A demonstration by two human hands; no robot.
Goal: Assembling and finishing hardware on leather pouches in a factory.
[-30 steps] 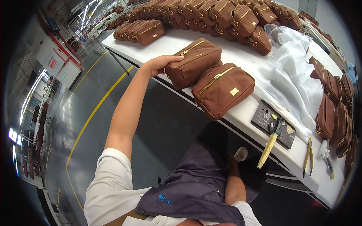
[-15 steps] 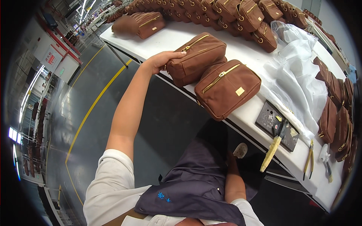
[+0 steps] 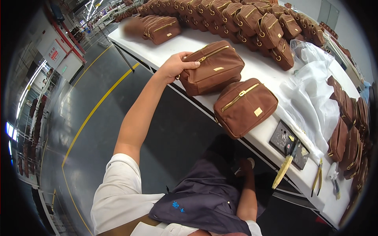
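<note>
My left hand (image 3: 180, 67) grips the left end of a brown zip bag (image 3: 214, 67), thumb on top beside the gold zip. This bag sits at the near edge of the white table (image 3: 189, 44). Just right of it lies a second brown bag (image 3: 248, 112), with a gold zip and a small gold plate, partly over the table's edge. My right arm hangs down at my side, and the right hand (image 3: 246, 167) is in shadow below the table edge. Its fingers do not show clearly.
Piles of brown bags (image 3: 232, 19) cover the table's back, more bags (image 3: 344, 137) its right end. Clear plastic sheeting (image 3: 311, 90) lies crumpled between them. A dark plate (image 3: 281, 135), a yellow-wrapped tool (image 3: 282, 172) and yellow-handled pliers (image 3: 317, 177) lie near the front edge.
My left hand has tilted its bag slightly, so more of the front and its gold plate shows. The whole view has shifted a little.
</note>
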